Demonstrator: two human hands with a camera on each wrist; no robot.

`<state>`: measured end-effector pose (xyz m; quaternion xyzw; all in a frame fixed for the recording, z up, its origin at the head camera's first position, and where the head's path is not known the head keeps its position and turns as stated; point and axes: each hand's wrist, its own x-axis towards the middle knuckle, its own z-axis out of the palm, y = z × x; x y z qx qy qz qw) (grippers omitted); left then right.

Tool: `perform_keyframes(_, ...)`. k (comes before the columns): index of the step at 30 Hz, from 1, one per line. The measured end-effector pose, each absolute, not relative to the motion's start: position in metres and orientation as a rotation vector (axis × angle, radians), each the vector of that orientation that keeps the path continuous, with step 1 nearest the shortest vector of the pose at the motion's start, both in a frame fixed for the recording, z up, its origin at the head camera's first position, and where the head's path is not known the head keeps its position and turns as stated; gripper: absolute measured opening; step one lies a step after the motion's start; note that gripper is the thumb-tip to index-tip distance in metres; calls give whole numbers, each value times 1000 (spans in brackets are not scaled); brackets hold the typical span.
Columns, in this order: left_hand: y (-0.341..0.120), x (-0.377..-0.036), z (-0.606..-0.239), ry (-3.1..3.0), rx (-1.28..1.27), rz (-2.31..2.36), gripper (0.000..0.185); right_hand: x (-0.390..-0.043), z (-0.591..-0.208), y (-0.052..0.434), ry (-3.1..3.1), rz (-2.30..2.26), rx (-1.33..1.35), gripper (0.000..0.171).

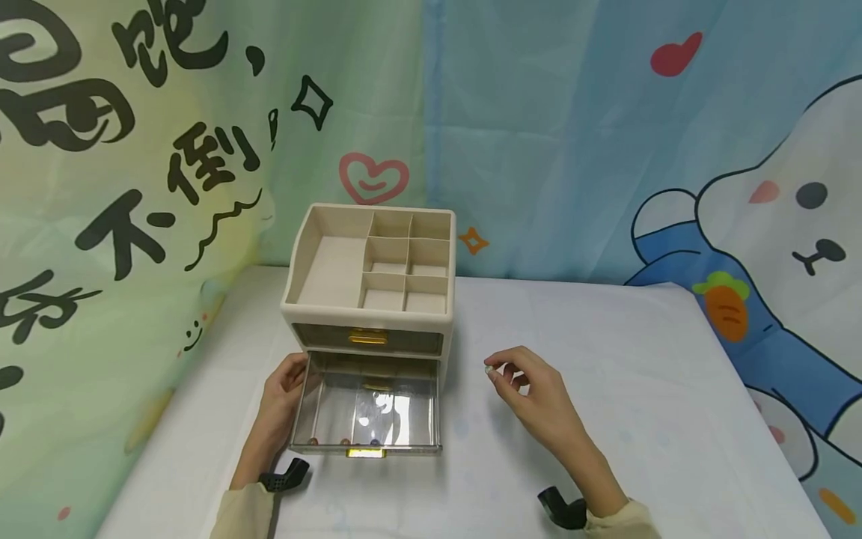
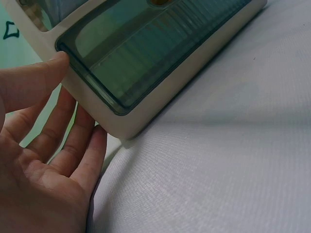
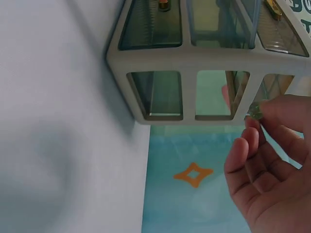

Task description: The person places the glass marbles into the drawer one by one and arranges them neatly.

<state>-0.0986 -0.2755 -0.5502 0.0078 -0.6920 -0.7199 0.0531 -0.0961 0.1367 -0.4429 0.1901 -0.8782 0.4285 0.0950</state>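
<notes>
The left hand (image 1: 283, 404), fingers straight, rests against the organizer (image 1: 370, 299) beside its pulled-out clear drawer (image 1: 369, 419). Just right of the drawer, the right hand (image 1: 532, 397) pinches a small bead (image 1: 488, 369) above the tabletop (image 1: 640, 389). Best to keep the organizer steadied and the pinch firm.

One organizer (image 1: 369, 299) stood on the one counter (image 1: 606, 389). Its top tray was split into seven compartments: one large and six small. It had two drawers: one shut (image 1: 369, 338) and one pulled out (image 1: 367, 412). Each drawer carried one gold handle, two in all. In the pulled-out drawer lay three small beads (image 1: 345, 442) along the front wall. One more bead (image 1: 488, 369) was pinched in the right hand (image 1: 532, 397). Two hands were in view, the left hand (image 1: 283, 404) being the other. Two backdrop cloths hung behind.
</notes>
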Motion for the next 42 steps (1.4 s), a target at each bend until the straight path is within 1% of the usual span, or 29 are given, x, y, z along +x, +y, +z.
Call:
perform_keyframes(5,-275,-98,-551,-2100,27,-2191,33,-99,-436,129,-2534,1323,677,19)
perform_keyframes(19,-276,-96,-550,-2091,37,-2193,34,-107,-422,104,-2481,1443,1054,17)
perform_keyframes(28,-276,-97,-550,-2076,10,-2200,35,-108,-410,95,-2487,1398,1173,16)
perform_keyframes(34,-275,-97,-551,-2087,17,-2189,36,-107,-409,89,-2474,1399,1327,20)
perform_keyframes(42,-274,-98,-551,-2082,-7,-2190,34,-107,-399,81,-2470,1340,1508,17)
